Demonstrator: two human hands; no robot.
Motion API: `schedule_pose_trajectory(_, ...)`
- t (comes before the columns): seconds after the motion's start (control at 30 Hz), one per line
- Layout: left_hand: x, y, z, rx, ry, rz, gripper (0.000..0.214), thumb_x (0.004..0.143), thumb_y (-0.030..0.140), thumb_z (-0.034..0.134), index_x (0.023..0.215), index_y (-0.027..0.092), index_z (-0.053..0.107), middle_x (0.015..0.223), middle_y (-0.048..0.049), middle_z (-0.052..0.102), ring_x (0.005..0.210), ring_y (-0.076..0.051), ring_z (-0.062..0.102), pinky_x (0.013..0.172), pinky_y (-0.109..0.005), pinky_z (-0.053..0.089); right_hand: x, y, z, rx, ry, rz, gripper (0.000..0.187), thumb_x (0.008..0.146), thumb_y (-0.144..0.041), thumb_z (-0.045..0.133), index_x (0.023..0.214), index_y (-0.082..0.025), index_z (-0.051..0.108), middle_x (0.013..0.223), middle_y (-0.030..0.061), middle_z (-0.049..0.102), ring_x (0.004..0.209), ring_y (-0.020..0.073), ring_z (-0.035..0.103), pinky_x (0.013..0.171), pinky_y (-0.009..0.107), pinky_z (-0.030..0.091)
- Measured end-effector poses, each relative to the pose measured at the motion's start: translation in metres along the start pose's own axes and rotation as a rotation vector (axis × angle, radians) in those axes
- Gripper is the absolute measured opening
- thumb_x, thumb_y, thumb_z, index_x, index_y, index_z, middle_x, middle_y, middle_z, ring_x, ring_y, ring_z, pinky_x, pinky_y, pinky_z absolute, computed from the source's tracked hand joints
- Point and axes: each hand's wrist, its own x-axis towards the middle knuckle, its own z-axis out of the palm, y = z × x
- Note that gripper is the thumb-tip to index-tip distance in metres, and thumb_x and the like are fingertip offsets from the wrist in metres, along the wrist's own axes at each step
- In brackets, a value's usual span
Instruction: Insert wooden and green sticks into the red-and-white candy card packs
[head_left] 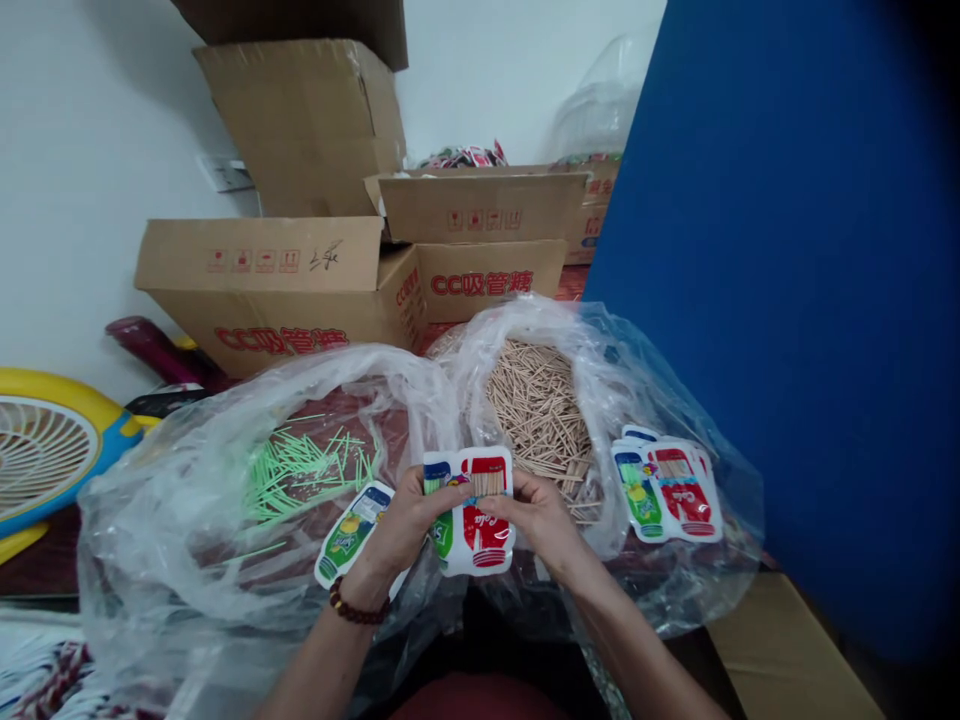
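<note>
Both my hands hold a small printed packet (pixel 480 530) with a green bottle and a red bottle drawn on it; brown and green sticks poke out of its top. My left hand (pixel 405 520), a bead bracelet on its wrist, grips the packet's left side. My right hand (pixel 536 510) pinches the right side near the brown sticks. Behind the left hand lies another packet (pixel 346 530) with a green label. A clear bag of green sticks (pixel 307 465) sits to the left, a clear bag of brown sticks (pixel 540 410) straight ahead.
A stack of printed packets (pixel 667 490) rests on the plastic at the right. Cardboard boxes (pixel 300 280) with red print stand behind the bags. A yellow and blue fan (pixel 45 450) lies at the left. A tall blue panel (pixel 787 300) fills the right side.
</note>
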Motion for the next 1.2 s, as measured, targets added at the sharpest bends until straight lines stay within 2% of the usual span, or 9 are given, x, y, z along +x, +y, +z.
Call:
schedule_pose_trajectory(0.13, -0.002, -0.001, 0.003, -0.002, 0.036, 0.042, 0.018, 0.069, 0.025, 0.077, 0.080, 0.014, 0.067, 0.072, -0.0018, 0.072, 0.061, -0.016, 0.066, 0.059, -0.026, 0.052, -0.001, 0.005, -0.002, -0.037, 0.100, -0.050, 0.028, 0.065, -0.033, 0.078, 0.088, -0.019, 0.071, 0.080, 0.0010, 0.073, 0.066, 0.0172, 0.065, 0.063, 0.029, 0.052)
schedule_pose_trajectory(0.3, -0.007, 0.004, 0.009, 0.059, 0.010, -0.012, 0.027, 0.064, 0.025, 0.080, 0.086, 0.013, 0.069, 0.077, -0.0037, 0.074, 0.064, -0.017, 0.067, 0.064, -0.026, 0.053, -0.007, 0.001, -0.002, -0.041, 0.051, -0.053, 0.024, 0.067, -0.035, 0.076, 0.084, -0.018, 0.072, 0.076, 0.0008, 0.072, 0.064, 0.0168, 0.064, 0.061, 0.028, 0.050)
schedule_pose_trajectory(0.47, -0.008, -0.001, 0.010, 0.013, 0.035, 0.017, 0.023, 0.066, 0.025, 0.079, 0.083, 0.012, 0.069, 0.072, -0.0042, 0.073, 0.060, -0.017, 0.066, 0.060, -0.025, 0.052, -0.009, 0.001, -0.005, -0.008, 0.012, -0.045, 0.025, 0.067, -0.037, 0.076, 0.082, -0.017, 0.071, 0.074, 0.0008, 0.071, 0.064, 0.0156, 0.063, 0.063, 0.027, 0.049)
schedule_pose_trajectory(0.57, -0.008, -0.004, 0.010, 0.007, 0.030, 0.010, 0.026, 0.066, 0.025, 0.079, 0.086, 0.012, 0.070, 0.074, -0.0054, 0.074, 0.061, -0.017, 0.066, 0.063, -0.026, 0.053, -0.010, 0.008, -0.009, -0.050, 0.040, -0.065, 0.023, 0.069, -0.038, 0.074, 0.075, -0.017, 0.067, 0.068, -0.0008, 0.067, 0.061, 0.0142, 0.061, 0.060, 0.026, 0.047)
schedule_pose_trajectory(0.73, -0.008, -0.007, 0.005, 0.137, -0.013, -0.004, 0.028, 0.065, 0.025, 0.079, 0.086, 0.008, 0.070, 0.074, -0.0083, 0.074, 0.060, -0.018, 0.066, 0.059, -0.026, 0.052, -0.010, 0.022, -0.015, -0.085, 0.090, -0.094, 0.026, 0.069, -0.040, 0.074, 0.067, -0.017, 0.062, 0.064, -0.0016, 0.062, 0.059, 0.0136, 0.057, 0.060, 0.026, 0.047)
schedule_pose_trajectory(0.93, -0.005, -0.016, -0.003, 0.086, 0.037, -0.003, 0.029, 0.064, 0.024, 0.079, 0.086, 0.009, 0.071, 0.075, -0.0089, 0.075, 0.061, -0.019, 0.067, 0.061, -0.027, 0.052, -0.010, 0.023, -0.018, -0.129, 0.009, -0.072, 0.025, 0.071, -0.042, 0.072, 0.074, -0.018, 0.065, 0.069, -0.0008, 0.066, 0.063, 0.0139, 0.059, 0.062, 0.026, 0.046)
schedule_pose_trajectory(1.03, -0.006, -0.017, -0.006, 0.095, 0.040, -0.021, 0.028, 0.063, 0.024, 0.079, 0.087, 0.009, 0.072, 0.078, -0.0093, 0.076, 0.065, -0.021, 0.069, 0.063, -0.029, 0.053, -0.009, 0.018, -0.033, -0.223, 0.035, -0.073, 0.025, 0.074, -0.042, 0.069, 0.078, -0.018, 0.065, 0.067, -0.0004, 0.065, 0.060, 0.0138, 0.058, 0.059, 0.025, 0.044)
schedule_pose_trajectory(1.13, -0.008, -0.017, -0.009, 0.113, 0.053, -0.058, 0.027, 0.064, 0.022, 0.080, 0.086, 0.010, 0.072, 0.079, -0.0092, 0.076, 0.067, -0.023, 0.070, 0.064, -0.030, 0.055, -0.003, 0.008, -0.065, -0.436, 0.237, -0.189, 0.023, 0.079, -0.042, 0.062, 0.082, -0.019, 0.064, 0.065, -0.0002, 0.062, 0.061, 0.0152, 0.057, 0.059, 0.026, 0.044)
schedule_pose_trajectory(1.2, -0.009, -0.017, -0.011, 0.122, 0.058, -0.076, 0.026, 0.064, 0.022, 0.080, 0.085, 0.009, 0.072, 0.076, -0.0091, 0.076, 0.065, -0.022, 0.070, 0.063, -0.029, 0.055, 0.004, 0.000, -0.091, -0.711, 0.363, -0.268, 0.021, 0.083, -0.038, 0.055, 0.083, -0.019, 0.063, 0.067, -0.0002, 0.062, 0.064, 0.0162, 0.057, 0.062, 0.026, 0.043)
